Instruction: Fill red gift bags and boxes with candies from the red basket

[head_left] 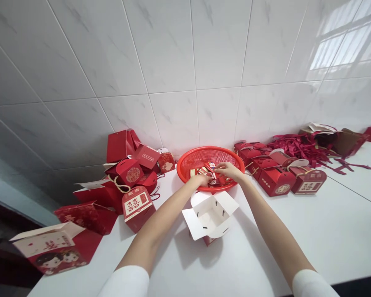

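Note:
Both hands reach into a round red plastic basket (190,156) against the wall, which holds small wrapped candies (214,181). At the basket's left side my left hand (202,180) has its fingers curled down among the candies; what they hold, if anything, is hidden. My right hand (228,169), on the right, pinches with thumb and fingers at a red, white and blue candy packet (210,166). Between my forearms, just in front of the basket, stands a gift box (210,218) with its white flaps spread and its white inside showing.
Red gift boxes (138,208) and paper gift bags (62,249) crowd the left of the white table (334,231). More closed red boxes (275,179) stand to the right, beside a heap of dark pink ribbons (297,146). A tiled wall (173,115) rises behind.

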Available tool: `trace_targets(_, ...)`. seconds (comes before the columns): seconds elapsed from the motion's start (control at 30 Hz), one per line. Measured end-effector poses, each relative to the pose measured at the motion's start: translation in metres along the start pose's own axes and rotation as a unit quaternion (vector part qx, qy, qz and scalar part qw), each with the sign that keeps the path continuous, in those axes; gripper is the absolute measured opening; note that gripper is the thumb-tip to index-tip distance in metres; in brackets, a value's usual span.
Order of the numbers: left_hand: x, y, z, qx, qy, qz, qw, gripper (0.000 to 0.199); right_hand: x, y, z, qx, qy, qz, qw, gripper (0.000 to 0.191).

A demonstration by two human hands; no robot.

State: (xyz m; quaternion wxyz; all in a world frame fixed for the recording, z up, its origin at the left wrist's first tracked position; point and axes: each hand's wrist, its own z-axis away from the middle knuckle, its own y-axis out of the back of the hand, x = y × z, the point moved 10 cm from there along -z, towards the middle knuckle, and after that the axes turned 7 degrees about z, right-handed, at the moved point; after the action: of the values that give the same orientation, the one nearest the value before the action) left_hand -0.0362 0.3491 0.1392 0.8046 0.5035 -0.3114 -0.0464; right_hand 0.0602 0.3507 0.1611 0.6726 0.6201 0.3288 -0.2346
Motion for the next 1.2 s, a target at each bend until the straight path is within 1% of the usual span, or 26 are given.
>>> trace_targets(0.07, -0.004, -0.005, -0.001, -0.027, 0.015, -0.017, 0.999, 0.024, 0.004, -0.005, -0.004, -0.017, -0.009, 0.034, 0.999, 0.016)
trace_targets(0.13, -0.006, -0.008, -0.002, -0.041, 0.023, -0.027, 0.999, 0.02, 0.004, -0.012, -0.006, -0.041, -0.008, 0.071, 0.997, 0.017)
trace_targets(0.23, -0.005, -0.012, -0.001, -0.034, 0.019, -0.029, 0.999, 0.022, 0.001, -0.024, -0.002, -0.083, 0.0, 0.115, 0.99, 0.033)
trace_targets(0.27, -0.005, -0.014, -0.001, -0.03, 0.015, -0.027, 0.999, 0.023, 0.0, -0.027, 0.0, -0.096, 0.003, 0.126, 0.987, 0.036)
trace_targets(0.37, -0.004, -0.017, -0.001, -0.021, -0.001, -0.012, 1.0, 0.022, -0.004, -0.036, 0.006, -0.121, 0.01, 0.149, 0.981, 0.034)
trace_targets(0.47, -0.008, -0.017, -0.002, -0.012, -0.005, 0.011, 1.0, 0.02, -0.004, -0.039, 0.008, -0.126, 0.007, 0.162, 0.979, 0.036)
trace_targets(0.6, -0.01, -0.012, -0.004, 0.021, -0.015, 0.044, 0.999, 0.021, 0.0, -0.037, 0.009, -0.108, -0.002, 0.168, 0.98, 0.053)
trace_targets(0.7, -0.006, -0.003, -0.002, 0.063, -0.038, 0.067, 0.995, 0.024, 0.0, -0.033, 0.01, -0.088, 0.001, 0.161, 0.983, 0.055)
trace_targets(0.93, -0.003, 0.019, 0.004, 0.166, -0.062, 0.121, 0.977, 0.029, -0.001, -0.021, 0.008, -0.019, 0.027, 0.094, 0.995, 0.039)
trace_targets(1.0, -0.002, 0.023, 0.005, 0.188, -0.077, 0.144, 0.968, 0.028, 0.001, -0.017, 0.007, 0.003, 0.032, 0.073, 0.997, 0.03)
trace_targets(1.1, 0.001, 0.025, 0.006, 0.2, -0.094, 0.168, 0.961, 0.028, 0.003, -0.013, 0.006, 0.028, 0.038, 0.04, 0.998, 0.012)
trace_targets(1.2, 0.002, 0.025, 0.007, 0.205, -0.103, 0.179, 0.957, 0.032, 0.007, -0.01, 0.005, 0.043, 0.038, 0.007, 0.998, 0.007)
